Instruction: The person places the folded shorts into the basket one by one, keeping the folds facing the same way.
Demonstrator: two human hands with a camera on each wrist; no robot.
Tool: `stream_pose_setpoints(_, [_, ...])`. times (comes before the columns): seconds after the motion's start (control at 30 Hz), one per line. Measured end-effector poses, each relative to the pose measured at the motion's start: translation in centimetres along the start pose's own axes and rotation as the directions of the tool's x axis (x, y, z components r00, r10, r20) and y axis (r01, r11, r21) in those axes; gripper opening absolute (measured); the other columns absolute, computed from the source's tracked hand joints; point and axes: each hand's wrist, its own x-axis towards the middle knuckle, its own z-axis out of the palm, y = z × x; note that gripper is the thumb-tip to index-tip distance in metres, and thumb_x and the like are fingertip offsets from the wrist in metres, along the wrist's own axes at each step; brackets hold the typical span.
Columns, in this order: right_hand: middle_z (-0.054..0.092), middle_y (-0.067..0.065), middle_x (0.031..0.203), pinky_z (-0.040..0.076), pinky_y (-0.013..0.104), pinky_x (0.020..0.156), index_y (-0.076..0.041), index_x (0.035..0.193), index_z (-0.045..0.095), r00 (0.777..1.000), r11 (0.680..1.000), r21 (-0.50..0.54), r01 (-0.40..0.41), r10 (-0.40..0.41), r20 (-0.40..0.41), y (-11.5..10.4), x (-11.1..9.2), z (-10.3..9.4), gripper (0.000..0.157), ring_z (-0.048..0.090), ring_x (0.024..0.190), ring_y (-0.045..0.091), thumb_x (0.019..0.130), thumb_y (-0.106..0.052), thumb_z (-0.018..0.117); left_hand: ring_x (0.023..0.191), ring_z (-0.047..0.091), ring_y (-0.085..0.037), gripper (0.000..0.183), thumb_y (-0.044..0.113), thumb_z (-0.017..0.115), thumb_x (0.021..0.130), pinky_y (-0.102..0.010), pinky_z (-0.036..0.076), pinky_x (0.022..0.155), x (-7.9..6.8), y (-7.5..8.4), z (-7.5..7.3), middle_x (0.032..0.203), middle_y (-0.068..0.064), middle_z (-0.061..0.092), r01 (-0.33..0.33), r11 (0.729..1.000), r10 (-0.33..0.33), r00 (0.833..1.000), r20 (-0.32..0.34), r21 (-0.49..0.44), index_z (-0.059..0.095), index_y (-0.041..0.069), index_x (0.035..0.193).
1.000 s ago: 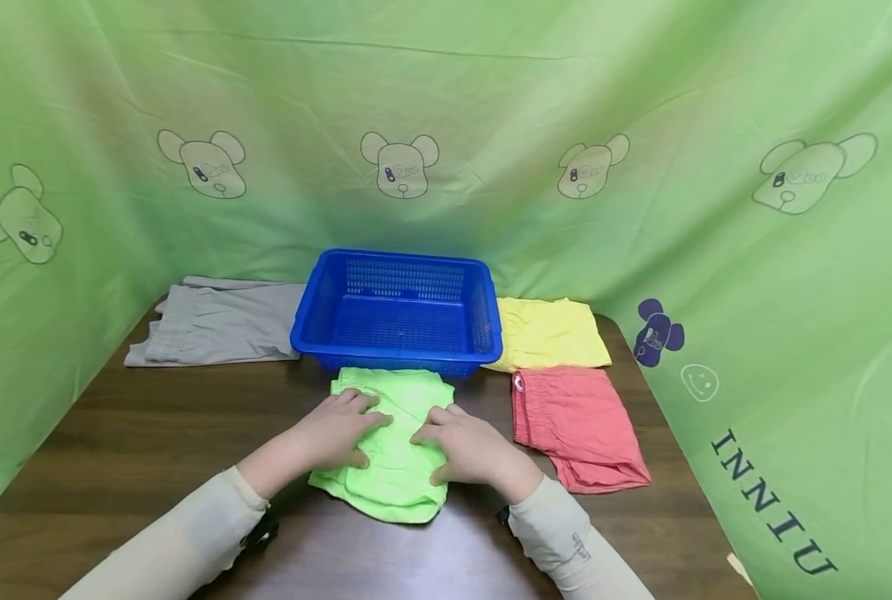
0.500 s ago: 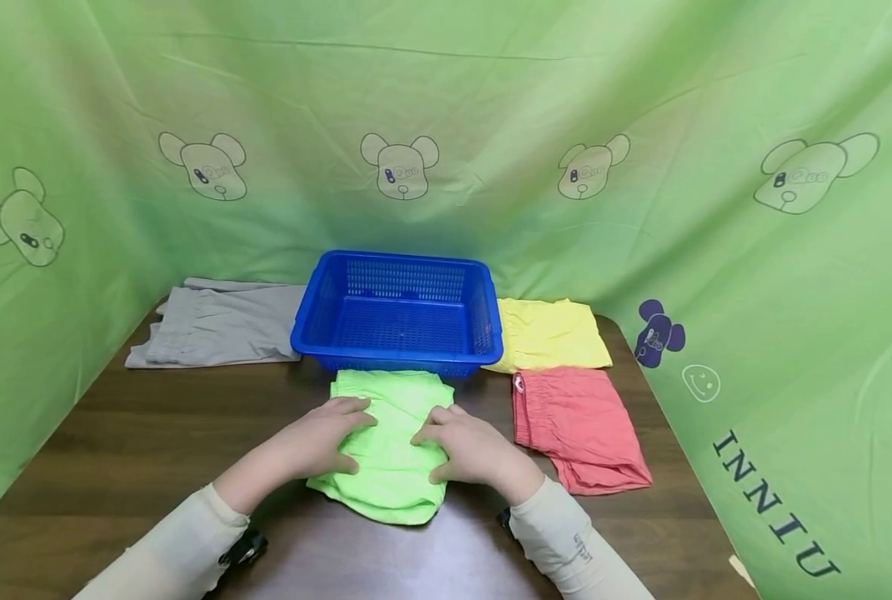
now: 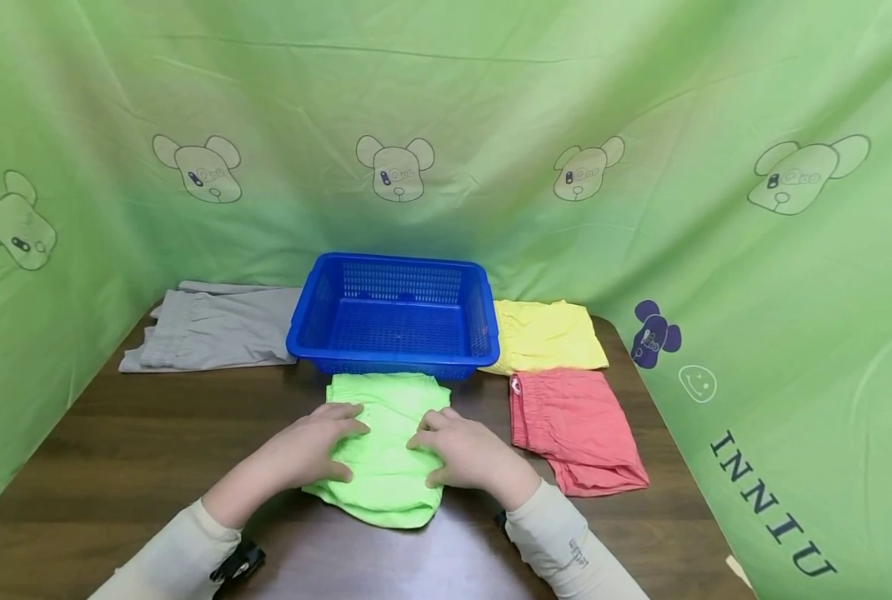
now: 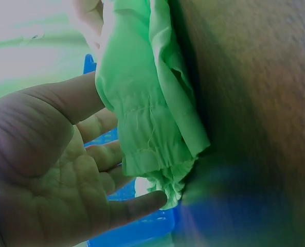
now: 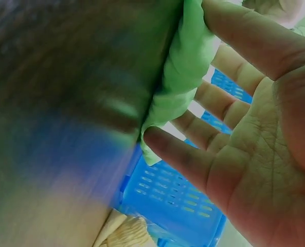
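Bright green folded shorts [image 3: 389, 462] lie on the table in front of the blue basket. My left hand [image 3: 303, 450] rests over their left edge, its fingertips and thumb touching the cloth. From the other side, my right hand [image 3: 472, 454] lies on the right edge, fingers lightly bent on top. In the left wrist view, the gathered waistband of the shorts [image 4: 147, 123] shows beside the spread fingers of the left hand [image 4: 44, 154]. The right wrist view has the right hand's [image 5: 265, 134] extended fingers along the layered side of the shorts [image 5: 185, 67].
The blue plastic basket [image 3: 393, 363] stands behind the green shorts with nothing in it. Folded grey trousers or shorts [image 3: 221, 329] lie to its left. Yellow folded clothing [image 3: 547, 333] and red shorts [image 3: 577, 425] lie right. A green curtain [image 3: 461, 100] surrounds the wooden table [image 3: 153, 442].
My left hand has slid left and slightly toward me, from the middle of the green shorts to their left edge. The right hand has stayed nearly in place.
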Motion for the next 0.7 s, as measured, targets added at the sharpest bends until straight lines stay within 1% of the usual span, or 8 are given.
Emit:
stream_pose_setpoints(0.2, [0.059,-0.006,0.122,0.054,0.028,0.087,-0.028,0.13,0.07,1.0,1.0,-0.03,0.006,-0.006,0.016,-0.2,-0.2,-0.1,0.051,0.053,0.114,0.014,0.082,-0.037,0.085,0.143,0.042,-0.04,0.058,0.02,0.09,0.076,-0.059,0.043,0.109,-0.1,0.2,0.2,0.153,-0.016,0.05,-0.01,1.0,0.01,1.0,-0.012,0.0,0.07,0.011,0.129])
stream_pose_setpoints(0.33, [0.061,-0.003,0.125,0.053,0.03,0.092,-0.026,0.128,0.071,0.999,0.997,-0.07,0.041,-0.041,0.01,-0.2,-0.2,-0.2,0.047,0.055,0.116,0.016,0.084,-0.036,0.084,0.142,0.042,-0.04,0.057,0.019,0.089,0.076,-0.061,0.043,0.108,-0.3,0.2,0.1,0.152,-0.017,0.05,-0.018,1.0,0.018,1.0,-0.018,0.003,0.07,0.011,0.129])
stream_pose_setpoints(0.43, [0.063,-0.002,0.122,0.053,0.031,0.094,-0.023,0.122,0.072,0.996,0.991,-0.107,0.078,-0.082,-0.03,-0.1,-0.2,-0.4,0.037,0.058,0.113,0.016,0.088,-0.036,0.081,0.142,0.043,-0.04,0.056,0.021,0.089,0.078,-0.062,0.041,0.108,-0.3,0.2,0.0,0.152,-0.017,0.051,-0.025,1.0,0.025,0.999,-0.023,0.002,0.07,0.011,0.13])
stream_pose_setpoints(0.53, [0.066,-0.003,0.117,0.053,0.032,0.093,-0.022,0.116,0.074,0.989,0.983,-0.15,0.106,-0.12,-0.088,0.1,-0.2,-0.7,0.028,0.061,0.108,0.016,0.091,-0.035,0.078,0.144,0.04,-0.042,0.053,0.02,0.087,0.08,-0.062,0.04,0.11,-0.3,0.2,-0.1,0.152,-0.017,0.05,-0.036,0.999,0.035,0.999,-0.011,-0.031,0.07,0.009,0.129])
stream_pose_setpoints(0.63, [0.066,-0.004,0.11,0.054,0.032,0.089,-0.022,0.112,0.074,0.981,0.979,-0.175,0.107,-0.132,-0.141,0.2,-0.2,-0.9,0.025,0.063,0.102,0.015,0.092,-0.035,0.076,0.145,0.038,-0.044,0.046,0.02,0.082,0.086,-0.061,0.038,0.112,-0.2,0.2,-0.1,0.152,-0.02,0.05,-0.052,0.997,0.052,0.999,-0.003,-0.056,0.069,0.007,0.129])
stream_pose_setpoints(0.7, [0.066,-0.005,0.106,0.054,0.032,0.087,-0.021,0.112,0.075,0.978,0.978,-0.185,0.099,-0.13,-0.163,0.3,-0.3,-1.1,0.024,0.063,0.099,0.015,0.092,-0.034,0.076,0.145,0.038,-0.044,0.04,0.02,0.078,0.09,-0.06,0.037,0.114,-0.2,0.3,0.0,0.152,-0.02,0.051,-0.055,0.997,0.055,0.998,-0.012,-0.061,0.07,0.007,0.128])
